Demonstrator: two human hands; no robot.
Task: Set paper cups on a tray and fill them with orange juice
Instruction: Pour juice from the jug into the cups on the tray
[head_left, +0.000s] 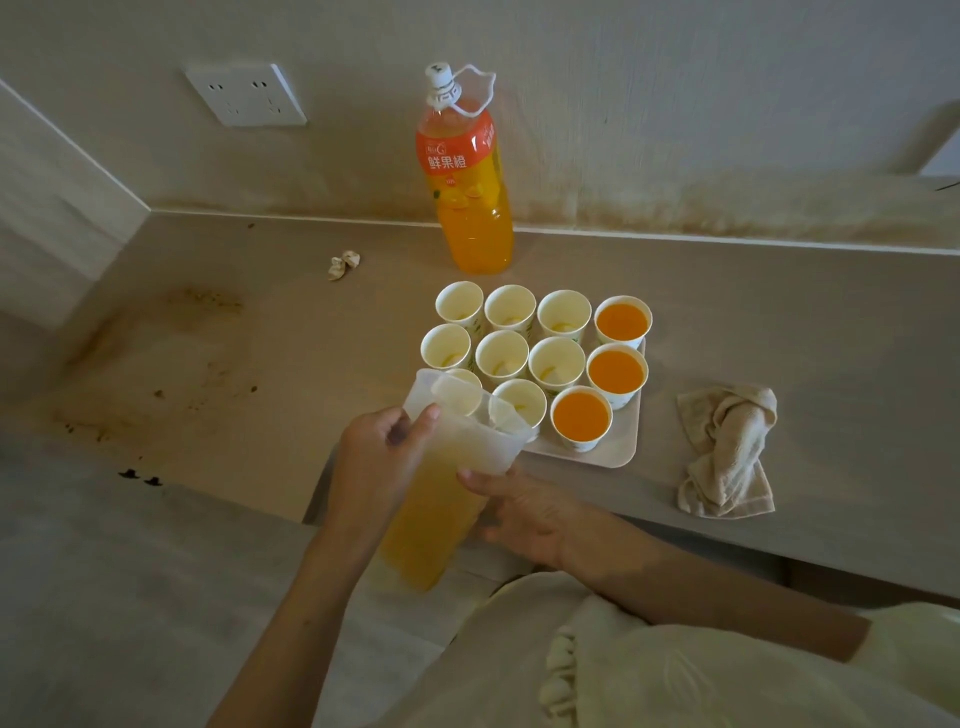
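Gripping translucent plastic pitcher (439, 514), left hand (374, 457), right hand (524, 512), fingers (423, 421) curled round it

The pitcher (457, 452) covers the near-left corner of the tray (618, 441) and veils the front-left cup (467, 376), whose contents cannot be told. Smaller print on the bottle (467, 208) is too fine, perhaps too blurred, to read.

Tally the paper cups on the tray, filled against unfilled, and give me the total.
Cups filled with juice: 3
Cups not filled: 8, one partly behind the pitcher
Total: 11
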